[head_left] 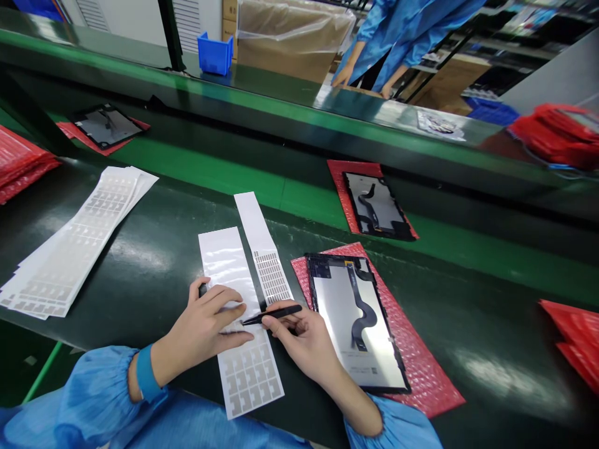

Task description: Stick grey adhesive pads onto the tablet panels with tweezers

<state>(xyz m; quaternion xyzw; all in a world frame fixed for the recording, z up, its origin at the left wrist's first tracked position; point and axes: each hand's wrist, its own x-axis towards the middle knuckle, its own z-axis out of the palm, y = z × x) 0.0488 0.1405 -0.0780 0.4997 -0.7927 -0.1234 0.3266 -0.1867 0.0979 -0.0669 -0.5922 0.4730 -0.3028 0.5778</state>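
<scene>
My left hand (pixel 210 324) lies flat, fingers spread, pressing down a white sticker sheet (pixel 243 368) on the dark bench. My right hand (pixel 304 340) pinches black tweezers (pixel 271 315), whose tip touches the sheet just beside my left fingertips. A narrower white strip (pixel 262 249) with small printed pads lies alongside the sheet. To the right, a display panel (pixel 355 324) with a black flex cable rests face down on red bubble wrap (pixel 421 368).
A stack of sticker sheets (pixel 75 243) lies at the left. Two more panels on red wrap (pixel 379 202) (pixel 105 128) sit on the green conveyor. Red bags (pixel 575 337) lie right and far left. A blue bin (pixel 215 55) and a person in blue (pixel 397 37) are behind.
</scene>
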